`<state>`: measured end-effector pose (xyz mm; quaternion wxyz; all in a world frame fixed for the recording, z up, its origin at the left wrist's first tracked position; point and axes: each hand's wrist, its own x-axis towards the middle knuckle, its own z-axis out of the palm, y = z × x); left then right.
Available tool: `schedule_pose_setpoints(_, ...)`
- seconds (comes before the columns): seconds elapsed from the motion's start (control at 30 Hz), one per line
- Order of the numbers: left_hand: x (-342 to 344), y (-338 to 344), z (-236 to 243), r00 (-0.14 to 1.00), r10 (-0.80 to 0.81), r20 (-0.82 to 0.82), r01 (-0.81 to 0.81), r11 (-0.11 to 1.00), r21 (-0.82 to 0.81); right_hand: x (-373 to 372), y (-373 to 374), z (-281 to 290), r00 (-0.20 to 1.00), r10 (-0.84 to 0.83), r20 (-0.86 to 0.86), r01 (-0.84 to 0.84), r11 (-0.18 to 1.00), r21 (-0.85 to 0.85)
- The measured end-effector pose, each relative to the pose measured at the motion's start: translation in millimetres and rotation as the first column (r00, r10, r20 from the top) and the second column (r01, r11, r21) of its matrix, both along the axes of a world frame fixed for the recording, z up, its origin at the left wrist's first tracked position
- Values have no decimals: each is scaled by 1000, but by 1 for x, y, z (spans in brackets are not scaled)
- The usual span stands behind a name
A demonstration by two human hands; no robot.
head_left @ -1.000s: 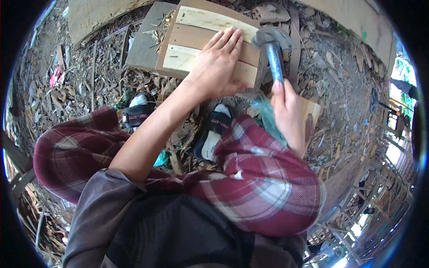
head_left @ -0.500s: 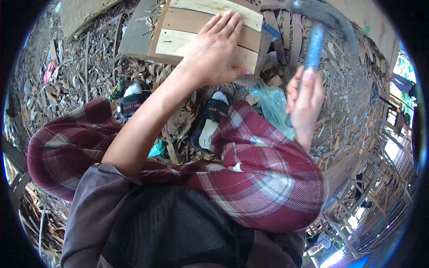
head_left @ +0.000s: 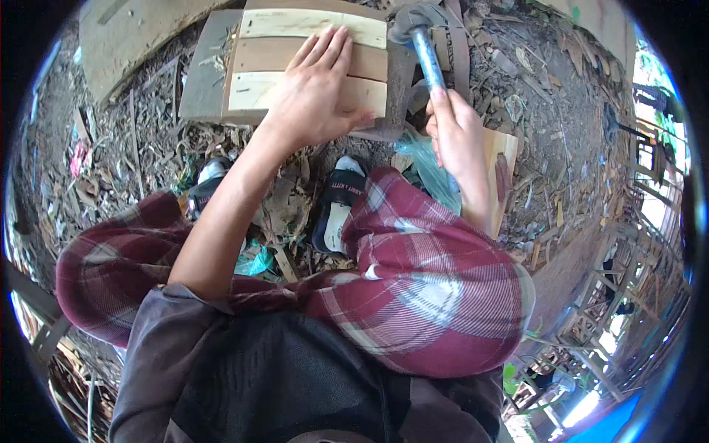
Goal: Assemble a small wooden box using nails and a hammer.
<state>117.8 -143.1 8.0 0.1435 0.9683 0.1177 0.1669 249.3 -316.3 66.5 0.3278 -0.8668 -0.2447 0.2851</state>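
Observation:
My left hand (head_left: pixel 310 96) lies flat with its fingers stretched out over a small wooden slat panel (head_left: pixel 255 90), its thumb near the right edge. The panel has pale and browner slats with nail heads near their left ends. It rests on a dark, weathered board (head_left: pixel 201 87). In my right hand (head_left: pixel 459 140) is a hammer (head_left: pixel 428 60) with a worn blue handle and a dark metal head. The hammer head is beside the panel's upper right edge; whether it touches anything I cannot tell.
A crumpled clear-green plastic bag (head_left: pixel 434 173) and a pale wood piece (head_left: pixel 502 166) lie by my right forearm. My sandalled foot (head_left: pixel 341 203) is just below the panel. Wood scraps and chips litter the ground. A large board (head_left: pixel 122 40) lies at the far left.
My right hand has swung the hammer leftward, bringing its head close to the panel's right edge. My left hand stays on the panel. The whole view has shifted slightly.

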Motion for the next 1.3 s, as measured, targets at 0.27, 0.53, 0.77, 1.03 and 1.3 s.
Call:
schedule_pose_setpoints(0.27, 5, -11, 12, 993, -23, -119, 35, 994, 101, -1, -3, -84, 871, -216, 442, 139, 970, 201)
schedule_pose_setpoints(0.53, 10, -19, 12, 983, -17, -180, 57, 974, 218, -14, 20, -166, 901, -299, 313, 296, 953, 60)
schedule_pose_setpoints(0.77, 12, -16, 7, 984, -25, -177, 66, 971, 228, -11, 27, -192, 809, -277, 519, 266, 959, 97)
schedule_pose_setpoints(1.03, -2, 24, 33, 988, -115, 99, 150, 836, -528, -6, 3, -212, 823, -125, 554, 43, 986, 158)
schedule_pose_setpoints(1.3, -91, 209, -13, 845, 529, -81, -500, 726, -472, 5, 3, -223, 895, -171, 411, 182, 983, 12)
